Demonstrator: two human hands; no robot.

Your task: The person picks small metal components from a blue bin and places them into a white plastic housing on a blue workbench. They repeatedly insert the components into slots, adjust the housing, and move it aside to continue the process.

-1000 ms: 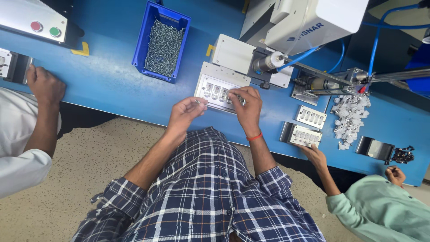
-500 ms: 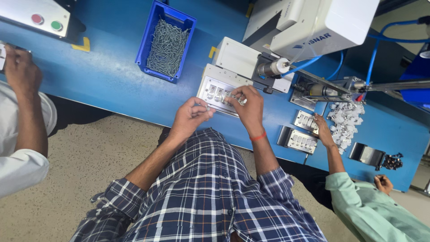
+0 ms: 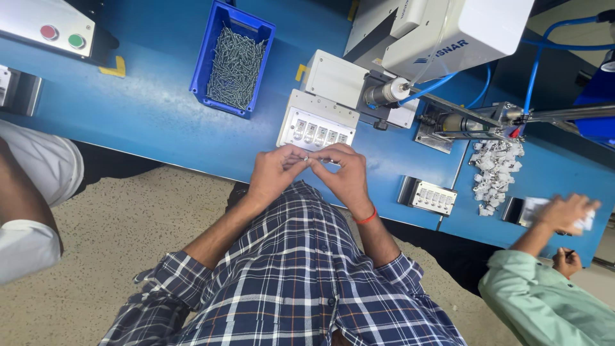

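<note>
Hands pulled back off white tray (image 3: 318,122) | fingertips (image 3: 300,156) pinching small part (image 3: 306,157) | blue bin (image 3: 212,40): screws (image 3: 234,61)

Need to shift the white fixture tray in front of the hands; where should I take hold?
Grip the white fixture tray by its short left and right edges, coming from above. Its slotted top face is occupied, its far edge abuts the machine block, and both hands crowd the near edge.
</note>
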